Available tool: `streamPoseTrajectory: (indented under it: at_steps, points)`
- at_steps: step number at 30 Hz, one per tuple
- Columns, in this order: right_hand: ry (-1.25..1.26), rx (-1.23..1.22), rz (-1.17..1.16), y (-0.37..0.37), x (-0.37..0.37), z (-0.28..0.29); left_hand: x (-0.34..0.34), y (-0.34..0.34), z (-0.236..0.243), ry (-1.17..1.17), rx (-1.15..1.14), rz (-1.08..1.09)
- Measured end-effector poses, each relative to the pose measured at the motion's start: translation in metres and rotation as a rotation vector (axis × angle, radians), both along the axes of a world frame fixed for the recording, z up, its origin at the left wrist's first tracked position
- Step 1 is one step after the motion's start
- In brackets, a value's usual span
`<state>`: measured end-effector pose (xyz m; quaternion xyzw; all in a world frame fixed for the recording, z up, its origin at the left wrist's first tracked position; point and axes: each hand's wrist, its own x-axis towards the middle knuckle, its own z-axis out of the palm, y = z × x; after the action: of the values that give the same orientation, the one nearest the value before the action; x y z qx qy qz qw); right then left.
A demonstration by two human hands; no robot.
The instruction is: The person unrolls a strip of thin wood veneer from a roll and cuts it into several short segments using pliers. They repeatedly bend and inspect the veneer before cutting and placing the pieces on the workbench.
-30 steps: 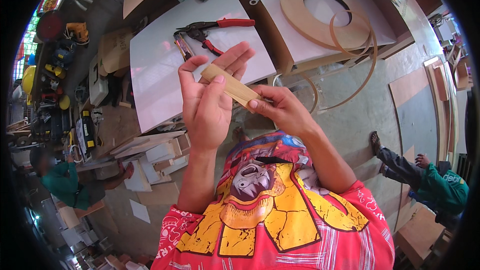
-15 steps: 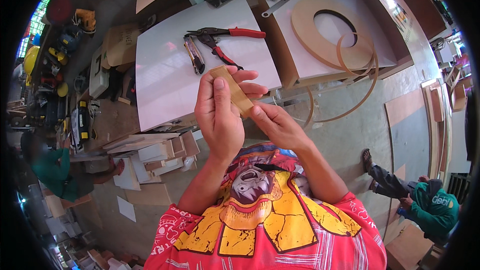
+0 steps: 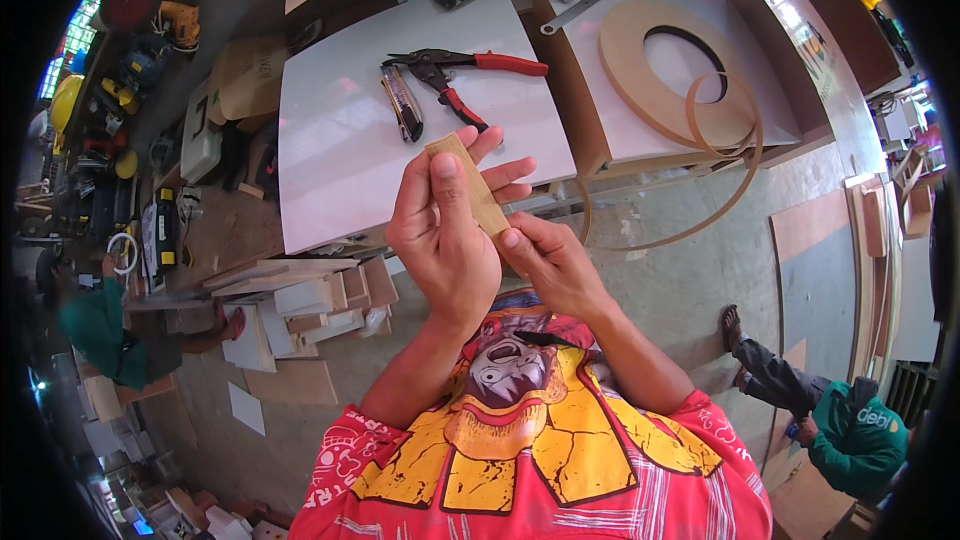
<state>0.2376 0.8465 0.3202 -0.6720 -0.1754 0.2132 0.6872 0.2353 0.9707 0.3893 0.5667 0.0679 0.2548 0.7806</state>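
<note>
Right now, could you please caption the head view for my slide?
Left hand and right hand hold a wood-coloured strip; red-handled snips lie beyond on a white panel.

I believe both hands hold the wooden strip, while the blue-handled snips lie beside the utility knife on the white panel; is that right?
Not quite: the head view shows the snips with red handles, not blue. The left hand and right hand hold the wooden strip, with the snips beside the utility knife on the white panel.
</note>
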Motion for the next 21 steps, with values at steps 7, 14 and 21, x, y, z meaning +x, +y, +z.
streamPoseTrajectory:
  at_steps: [7, 14, 21]
  points:
    - [-0.021, -0.037, 0.021, 0.000, 0.000, -0.004, -0.002, 0.004, -0.001, 0.025, -0.024, -0.009]
    - [-0.103, -0.028, -0.040, -0.003, -0.002, -0.004, -0.001, 0.002, 0.004, 0.022, -0.069, -0.014]
    - [-0.221, -0.054, -0.006, -0.014, 0.003, -0.008, 0.012, 0.041, -0.002, -0.028, -0.231, 0.022]
